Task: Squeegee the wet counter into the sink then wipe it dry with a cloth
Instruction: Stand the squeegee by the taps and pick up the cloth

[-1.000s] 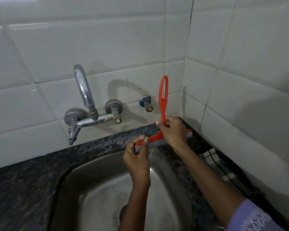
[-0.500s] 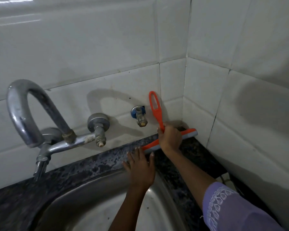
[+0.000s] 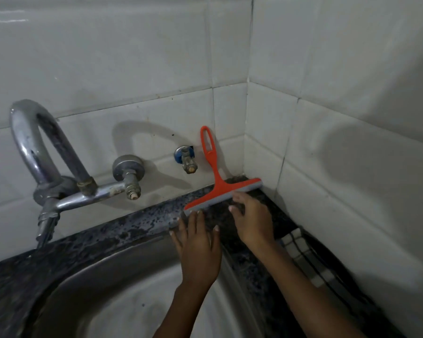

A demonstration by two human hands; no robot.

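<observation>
Against corner tiles: orange squeegee (image 3: 217, 184), grey blade.

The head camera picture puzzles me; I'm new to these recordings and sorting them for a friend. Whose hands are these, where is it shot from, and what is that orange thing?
No machine here: a person wears a camera on the head, so you look down over their own arms. The orange thing is a squeegee, standing with its blade on the dark wet counter and its handle leaning against the tiled wall in the corner. The left hand lies flat, fingertips at the blade's left end. The right hand rests open just in front of the blade; neither grips it. Below is a steel sink, with a tap on the wall. A checked cloth lies at the right.
</observation>
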